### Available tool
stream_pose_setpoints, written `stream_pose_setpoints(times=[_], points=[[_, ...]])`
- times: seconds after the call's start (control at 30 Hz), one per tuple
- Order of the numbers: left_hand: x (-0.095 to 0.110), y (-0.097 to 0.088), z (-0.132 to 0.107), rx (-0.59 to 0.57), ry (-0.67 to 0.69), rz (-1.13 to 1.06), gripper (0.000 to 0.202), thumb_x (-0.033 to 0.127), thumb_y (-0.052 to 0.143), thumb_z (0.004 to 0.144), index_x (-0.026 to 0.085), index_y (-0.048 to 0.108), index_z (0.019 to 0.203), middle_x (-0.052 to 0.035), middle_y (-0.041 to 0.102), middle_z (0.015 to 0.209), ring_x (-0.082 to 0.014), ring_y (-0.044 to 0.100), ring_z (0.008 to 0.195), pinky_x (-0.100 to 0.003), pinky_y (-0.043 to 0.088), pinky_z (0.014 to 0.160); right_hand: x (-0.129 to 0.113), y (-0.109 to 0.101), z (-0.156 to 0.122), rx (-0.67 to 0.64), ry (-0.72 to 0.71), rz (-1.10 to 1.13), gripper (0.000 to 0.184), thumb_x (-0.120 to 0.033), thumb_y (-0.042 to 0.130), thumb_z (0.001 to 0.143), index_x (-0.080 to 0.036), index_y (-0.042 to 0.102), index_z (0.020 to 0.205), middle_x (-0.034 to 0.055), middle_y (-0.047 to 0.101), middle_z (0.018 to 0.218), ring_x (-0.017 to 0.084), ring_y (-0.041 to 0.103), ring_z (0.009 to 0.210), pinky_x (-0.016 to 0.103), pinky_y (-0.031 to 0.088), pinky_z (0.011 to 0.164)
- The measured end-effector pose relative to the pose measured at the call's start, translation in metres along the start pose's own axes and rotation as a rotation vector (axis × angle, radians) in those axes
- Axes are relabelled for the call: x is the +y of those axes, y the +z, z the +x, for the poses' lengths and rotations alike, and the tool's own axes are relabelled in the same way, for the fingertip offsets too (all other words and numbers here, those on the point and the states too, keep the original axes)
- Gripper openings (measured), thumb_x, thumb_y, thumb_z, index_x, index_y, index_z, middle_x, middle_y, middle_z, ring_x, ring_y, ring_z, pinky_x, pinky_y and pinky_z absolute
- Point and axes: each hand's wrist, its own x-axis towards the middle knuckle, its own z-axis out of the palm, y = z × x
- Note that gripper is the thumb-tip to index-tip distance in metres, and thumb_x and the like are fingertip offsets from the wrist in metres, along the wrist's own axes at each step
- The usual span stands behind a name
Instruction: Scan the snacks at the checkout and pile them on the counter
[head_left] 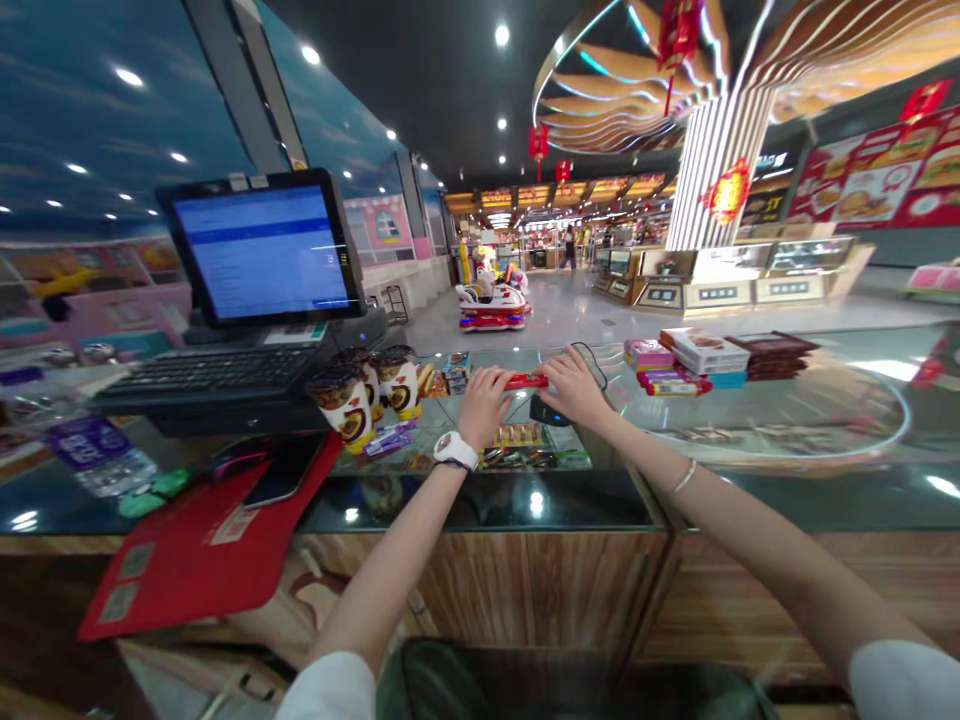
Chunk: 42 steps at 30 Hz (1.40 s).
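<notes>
Above the glass counter point(465, 440), a narrow red packet point(526, 381) is stretched between my two hands; its exact kind I cannot make out. My left hand point(486, 405), with a white watch on the wrist, is closed on its left end. Fingers of my right hand point(574, 388) grip the other end. Under the right hand sits a black device point(550, 411) with a small blue light and a cable. Left of my hands are small boxes point(456, 372) and several patterned cups point(399, 383), with purple packets point(390, 438) in front.
A monitor point(262, 250) and keyboard point(210, 375) stand at left. Nearer are a phone point(289, 468) on a red mat point(217, 550) and a water bottle point(97, 445). To the right lie stacked boxes point(709, 352) and brown packets point(772, 355). A kiddie ride point(493, 305) stands beyond.
</notes>
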Motion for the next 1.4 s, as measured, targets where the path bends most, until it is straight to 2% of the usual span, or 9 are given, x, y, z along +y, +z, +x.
stream_pose_setpoints(times=[0.23,0.43,0.7,0.9,1.03,1.23,1.4], points=[[0.026,0.023,0.035,0.122,0.070,-0.034,0.033,0.014,0.061,0.088,0.019,0.061,0.121,-0.0093,0.068,0.118,-0.0247,0.059,0.119,-0.045,0.040,0.114,0.035,-0.014,-0.015,0.101,0.058,0.045,0.024,-0.020,0.055,0.087,-0.025,0.066,0.108,0.0053,0.071,0.106,0.026,0.061,0.109,0.057,0.029,0.119],[0.025,0.042,0.043,0.189,0.113,-0.049,0.023,0.026,0.057,0.095,0.019,0.063,0.116,-0.0087,0.071,0.115,-0.0228,0.062,0.114,-0.044,0.042,0.112,0.050,-0.014,-0.022,0.095,0.077,0.095,0.029,-0.019,0.054,0.088,-0.025,0.065,0.114,0.0058,0.071,0.109,0.026,0.061,0.112,0.060,0.028,0.118],[0.018,0.036,0.038,0.202,0.102,-0.052,0.026,0.031,0.056,0.096,0.021,0.063,0.119,-0.0085,0.071,0.117,-0.0231,0.062,0.116,-0.046,0.039,0.114,0.045,-0.009,-0.023,0.129,0.065,0.061,0.035,-0.022,0.058,0.088,-0.024,0.061,0.123,0.0086,0.065,0.123,0.025,0.058,0.119,0.053,0.033,0.118],[0.020,0.037,0.037,0.188,0.103,-0.090,0.029,0.031,0.058,0.095,0.020,0.061,0.121,-0.0089,0.071,0.120,-0.0236,0.061,0.117,-0.047,0.039,0.114,0.046,-0.011,-0.025,0.147,0.096,0.018,0.027,-0.024,0.054,0.094,-0.026,0.064,0.119,0.0068,0.067,0.115,0.024,0.061,0.113,0.054,0.034,0.117],[0.019,0.040,0.036,0.213,0.067,-0.098,0.028,0.029,0.058,0.095,0.021,0.060,0.121,-0.0093,0.068,0.125,-0.0232,0.061,0.119,-0.047,0.039,0.114,0.047,-0.010,-0.026,0.138,0.110,0.015,0.029,-0.028,0.054,0.096,-0.024,0.064,0.122,0.0085,0.068,0.116,0.026,0.061,0.114,0.055,0.033,0.116],[0.019,0.038,0.033,0.184,0.064,-0.073,0.022,0.028,0.055,0.096,0.021,0.061,0.116,-0.0087,0.070,0.120,-0.0224,0.062,0.115,-0.045,0.040,0.113,0.052,-0.005,-0.029,0.095,0.116,0.029,0.031,-0.030,0.055,0.095,-0.023,0.062,0.125,0.0100,0.069,0.117,0.027,0.061,0.115,0.054,0.034,0.116],[0.020,0.039,0.032,0.148,0.069,-0.080,0.025,0.028,0.057,0.095,0.021,0.062,0.118,-0.0081,0.071,0.119,-0.0228,0.062,0.116,-0.046,0.038,0.115,0.057,-0.004,-0.031,0.071,0.124,0.037,0.025,-0.028,0.058,0.092,-0.025,0.066,0.115,0.0080,0.070,0.112,0.027,0.062,0.111,0.054,0.036,0.113]])
